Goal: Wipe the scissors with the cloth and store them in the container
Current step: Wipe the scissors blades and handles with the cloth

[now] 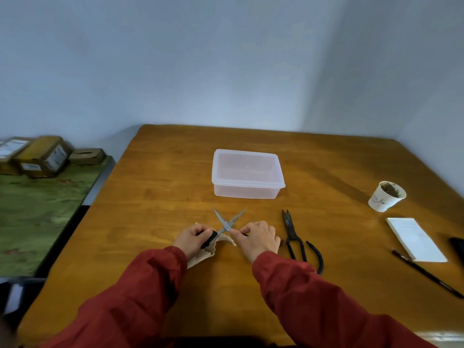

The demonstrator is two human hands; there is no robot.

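Head view, wooden table (163,184); scissors (227,223), silver blades spread in an X, tips toward the container, at near centre of the table; left hand (194,238), clenched round one black handle, resting on the cloth; right hand (258,238), thumb and forefinger pinching the other side by the pivot, handle itself hidden; cloth (200,256), beige, crumpled beneath the left hand; container (247,173), translucent, lidded, beyond the scissors, apart; black shears (295,237), flat, just right of the right hand; paper cup (386,196), notepad (415,238), pen (426,273), far right
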